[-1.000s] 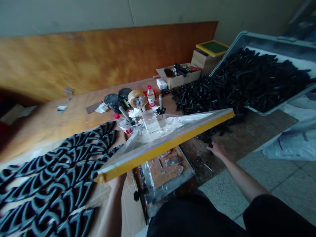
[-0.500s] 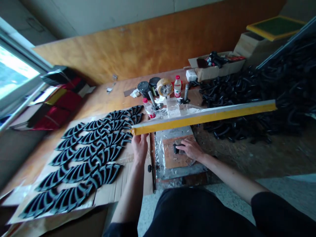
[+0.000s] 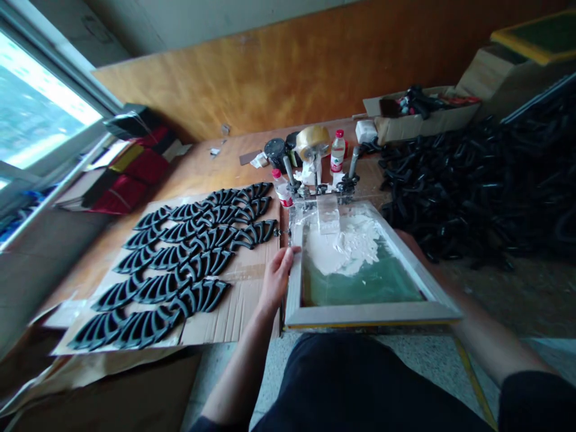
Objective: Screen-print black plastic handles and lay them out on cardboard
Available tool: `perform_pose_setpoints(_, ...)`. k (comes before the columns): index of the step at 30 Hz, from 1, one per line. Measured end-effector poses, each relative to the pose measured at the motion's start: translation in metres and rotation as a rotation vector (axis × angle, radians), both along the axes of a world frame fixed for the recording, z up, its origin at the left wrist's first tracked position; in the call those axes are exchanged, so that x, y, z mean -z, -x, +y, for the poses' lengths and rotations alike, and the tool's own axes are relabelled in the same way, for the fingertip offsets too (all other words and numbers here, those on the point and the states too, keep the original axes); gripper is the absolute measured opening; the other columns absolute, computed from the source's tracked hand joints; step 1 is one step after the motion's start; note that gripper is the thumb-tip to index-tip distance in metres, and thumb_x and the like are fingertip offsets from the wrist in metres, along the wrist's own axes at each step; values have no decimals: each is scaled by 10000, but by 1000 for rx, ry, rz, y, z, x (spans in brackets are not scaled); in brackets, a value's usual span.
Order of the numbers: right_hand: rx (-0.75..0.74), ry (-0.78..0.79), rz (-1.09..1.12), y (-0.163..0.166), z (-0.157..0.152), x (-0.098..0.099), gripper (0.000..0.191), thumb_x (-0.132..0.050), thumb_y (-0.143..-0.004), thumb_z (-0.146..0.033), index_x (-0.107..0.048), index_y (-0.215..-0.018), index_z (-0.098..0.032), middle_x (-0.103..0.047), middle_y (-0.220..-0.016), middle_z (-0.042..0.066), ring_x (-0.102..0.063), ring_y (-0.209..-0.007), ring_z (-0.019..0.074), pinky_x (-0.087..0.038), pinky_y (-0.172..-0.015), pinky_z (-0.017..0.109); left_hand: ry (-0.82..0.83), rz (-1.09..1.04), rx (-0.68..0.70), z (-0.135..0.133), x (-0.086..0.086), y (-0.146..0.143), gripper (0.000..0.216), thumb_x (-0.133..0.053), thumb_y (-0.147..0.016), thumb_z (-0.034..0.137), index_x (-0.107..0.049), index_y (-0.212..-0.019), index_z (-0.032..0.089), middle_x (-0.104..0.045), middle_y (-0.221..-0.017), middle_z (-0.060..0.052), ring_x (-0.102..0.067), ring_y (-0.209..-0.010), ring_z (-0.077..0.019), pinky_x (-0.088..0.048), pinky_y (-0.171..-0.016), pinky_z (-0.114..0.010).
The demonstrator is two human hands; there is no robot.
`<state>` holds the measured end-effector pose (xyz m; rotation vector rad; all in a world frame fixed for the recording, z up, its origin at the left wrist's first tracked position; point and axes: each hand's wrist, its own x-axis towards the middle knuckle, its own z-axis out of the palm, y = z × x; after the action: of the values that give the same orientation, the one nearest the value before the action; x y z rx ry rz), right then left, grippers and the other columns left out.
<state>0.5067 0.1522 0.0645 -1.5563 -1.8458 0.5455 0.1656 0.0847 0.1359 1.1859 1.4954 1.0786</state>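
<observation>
- Frame [image 3: 369,313]: near the bench's [image 3: 202,162] edge, beside cardboard [image 3: 213,324]; best held level (white paste [image 3: 333,255] lies on its mesh [image 3: 360,289]).
- Left hand [image 3: 276,279]: pinches its left rail [image 3: 294,279].
- Right hand [image 3: 408,243]: blurred; grip cannot be told.

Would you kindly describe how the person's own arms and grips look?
Both arms are bare below dark sleeves. The left grip is ungloved, with no watch in view. The right grip is blurred and partly hidden, so its details are unclear.
</observation>
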Motion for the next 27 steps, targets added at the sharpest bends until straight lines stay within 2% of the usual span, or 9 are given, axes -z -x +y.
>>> perform_pose_setpoints(3,141,-85,-66,-3,25,-18,344,-561,-865,-281,-695,-1124,-98,-685,-1069,148,-653,-902,226,-524,-839,339,150,5,18,-13,47,-1,571,-588,-844,515,-581,-1319,198,-580,-691,28,-486,-566,-91,-381,-521,-189)
perform_pose_setpoints(6,2,-225,-208,49,38,-37,630,-731,-760,-290,-544,-1345,-148,-497,-1386,177,-541,-1184,309,-466,-986,444,191,94,-4,-13,84,-4,639,-602,-843,446,-479,-1425,214,-527,-633,56,-449,-523,-82,-364,-517,-190)
perform_pose_setpoints(8,-137,-230,-321,89,38,-43,586,-760,-743,-275,-570,-1287,-167,-529,-1348,160,-523,-1192,315,-463,-976,445,195,166,-6,-10,97,-4,609,-595,-849,422,-493,-1416,224,-550,-650,46,-478,-545,-93,-382,-533,-199)
perform_pose_setpoints(12,-332,-59,-473,124,14,-32,88,-645,-832,-186,-663,-917,-194,-688,-936,70,-621,-919,235,-489,-799,338,178,231,11,-7,107,-2,567,-572,-867,419,-517,-1396,223,-593,-690,21,-540,-603,-125,-420,-566,-223)
perform_pose_setpoints(16,-621,-121,-439,102,-24,-18,226,-518,-835,-57,-685,-906,-191,-699,-931,62,-626,-889,199,-461,-767,292,173,243,6,-8,111,-1,559,-571,-871,426,-522,-1393,232,-629,-747,0,-577,-648,-142,-446,-595,-238)
perform_pose_setpoints(19,-827,-125,-398,86,-31,-24,297,-526,-773,-14,-692,-911,-217,-707,-925,28,-632,-883,179,-453,-750,270,181,248,-8,-8,113,-1,559,-584,-862,429,-533,-1384,235,-639,-763,-8,-585,-655,-147,-451,-599,-245)
perform_pose_setpoints(22,-813,-60,-416,88,-24,-32,291,-549,-725,-13,-692,-839,-239,-701,-830,-11,-639,-837,173,-453,-708,258,185,241,-10,-7,112,-1,565,-589,-857,428,-538,-1380,220,-635,-742,-4,-580,-645,-146,-445,-595,-244)
perform_pose_setpoints(25,-671,-129,-390,96,-28,-24,313,-515,-770,-27,-711,-921,-219,-719,-947,29,-645,-904,190,-474,-764,281,195,224,-3,-6,109,-2,578,-581,-858,424,-527,-1387,197,-616,-697,9,-565,-619,-136,-428,-581,-233)
perform_pose_setpoints(27,-661,-176,-367,96,-40,-14,349,-491,-792,-27,-710,-1007,-194,-715,-1037,67,-648,-949,197,-486,-802,292,204,213,-7,-6,106,-3,586,-581,-855,422,-522,-1389,187,-601,-671,19,-551,-597,-127,-416,-569,-226)
